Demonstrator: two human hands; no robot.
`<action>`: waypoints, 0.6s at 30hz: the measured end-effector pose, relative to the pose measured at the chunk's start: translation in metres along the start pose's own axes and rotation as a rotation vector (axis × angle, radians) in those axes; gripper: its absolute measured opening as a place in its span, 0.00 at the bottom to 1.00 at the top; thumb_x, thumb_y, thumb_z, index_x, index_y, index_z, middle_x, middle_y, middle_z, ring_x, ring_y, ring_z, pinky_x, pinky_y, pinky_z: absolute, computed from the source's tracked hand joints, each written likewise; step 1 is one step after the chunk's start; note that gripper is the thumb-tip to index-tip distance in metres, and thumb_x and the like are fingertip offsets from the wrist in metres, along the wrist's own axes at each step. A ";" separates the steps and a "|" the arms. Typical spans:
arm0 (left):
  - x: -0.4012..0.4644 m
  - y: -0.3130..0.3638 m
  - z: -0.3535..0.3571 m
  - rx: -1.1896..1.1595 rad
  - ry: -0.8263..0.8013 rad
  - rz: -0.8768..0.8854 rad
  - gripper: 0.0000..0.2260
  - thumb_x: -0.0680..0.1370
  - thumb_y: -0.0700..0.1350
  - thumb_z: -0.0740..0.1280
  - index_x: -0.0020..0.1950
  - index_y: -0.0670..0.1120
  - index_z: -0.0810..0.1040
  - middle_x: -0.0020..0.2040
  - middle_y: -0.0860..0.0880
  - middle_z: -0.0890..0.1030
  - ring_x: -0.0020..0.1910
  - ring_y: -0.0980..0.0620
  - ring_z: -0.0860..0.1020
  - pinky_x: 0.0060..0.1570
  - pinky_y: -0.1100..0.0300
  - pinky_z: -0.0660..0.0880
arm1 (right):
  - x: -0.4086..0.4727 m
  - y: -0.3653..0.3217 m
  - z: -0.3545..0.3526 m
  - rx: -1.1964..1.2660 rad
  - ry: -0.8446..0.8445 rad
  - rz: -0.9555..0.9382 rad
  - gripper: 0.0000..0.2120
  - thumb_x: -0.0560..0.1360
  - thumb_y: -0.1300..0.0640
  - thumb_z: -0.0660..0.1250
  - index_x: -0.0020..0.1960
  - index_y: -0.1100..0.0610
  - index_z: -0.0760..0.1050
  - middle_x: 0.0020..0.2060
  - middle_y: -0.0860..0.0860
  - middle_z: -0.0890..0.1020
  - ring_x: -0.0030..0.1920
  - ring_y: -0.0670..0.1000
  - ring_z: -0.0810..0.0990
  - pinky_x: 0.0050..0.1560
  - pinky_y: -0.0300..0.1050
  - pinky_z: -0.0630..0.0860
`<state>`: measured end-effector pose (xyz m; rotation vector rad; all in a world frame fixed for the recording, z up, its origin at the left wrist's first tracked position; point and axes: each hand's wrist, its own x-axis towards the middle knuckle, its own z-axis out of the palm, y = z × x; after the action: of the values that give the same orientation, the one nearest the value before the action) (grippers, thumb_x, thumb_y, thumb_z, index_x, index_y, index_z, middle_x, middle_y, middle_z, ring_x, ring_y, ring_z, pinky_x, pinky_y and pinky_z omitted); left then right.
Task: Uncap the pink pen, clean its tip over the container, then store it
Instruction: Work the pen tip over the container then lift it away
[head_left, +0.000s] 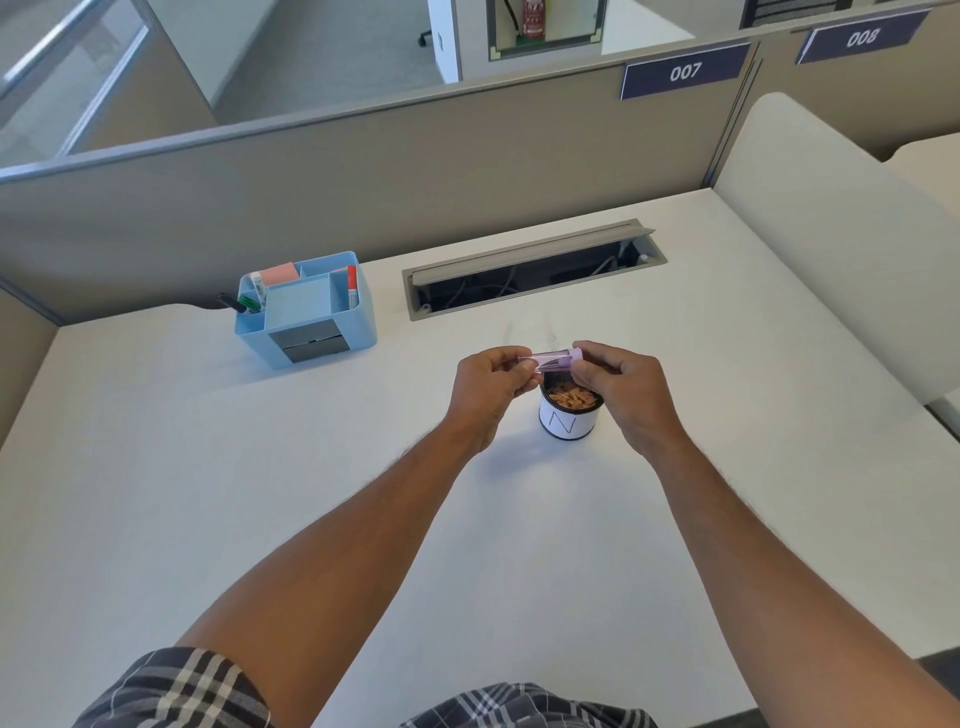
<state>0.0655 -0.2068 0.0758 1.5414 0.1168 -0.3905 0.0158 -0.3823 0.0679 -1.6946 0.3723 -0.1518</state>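
I hold a pink pen (555, 359) level between both hands, just above and behind a small white container (568, 422). The container has a dark rim, an "N" on its label and orange-brown shavings inside. My left hand (491, 387) pinches the pen's left end. My right hand (621, 387) pinches its right end, where a rounded pink cap end shows. Fingers hide most of the pen, so I cannot tell whether the cap is on or off.
A light blue desk organiser (306, 312) stands at the back left of the white desk (208, 467), holding markers and sticky notes. An open cable tray (530, 270) lies along the back. Grey partition walls enclose the desk behind and to the left.
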 end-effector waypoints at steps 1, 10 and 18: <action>0.000 0.000 -0.001 0.011 0.004 0.002 0.09 0.78 0.34 0.69 0.59 0.36 0.81 0.52 0.38 0.84 0.47 0.45 0.84 0.52 0.58 0.82 | 0.000 -0.001 0.001 -0.009 0.002 -0.006 0.13 0.77 0.61 0.72 0.61 0.56 0.83 0.53 0.52 0.87 0.57 0.54 0.84 0.62 0.48 0.80; -0.002 0.001 -0.021 0.146 0.021 0.041 0.09 0.78 0.34 0.69 0.58 0.39 0.82 0.51 0.39 0.85 0.44 0.47 0.86 0.52 0.58 0.82 | -0.002 -0.002 0.021 -0.072 -0.034 -0.016 0.14 0.77 0.62 0.72 0.62 0.57 0.83 0.52 0.51 0.86 0.53 0.49 0.83 0.48 0.29 0.76; -0.012 0.004 -0.073 0.737 0.046 0.240 0.14 0.79 0.42 0.70 0.64 0.46 0.81 0.52 0.51 0.82 0.45 0.52 0.80 0.41 0.70 0.72 | -0.006 -0.006 0.073 -0.149 -0.179 -0.047 0.16 0.77 0.63 0.71 0.64 0.58 0.80 0.53 0.53 0.87 0.51 0.52 0.85 0.57 0.41 0.79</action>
<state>0.0680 -0.1327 0.0810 2.2617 -0.1997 -0.2101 0.0341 -0.3111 0.0622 -1.8492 0.2140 -0.0062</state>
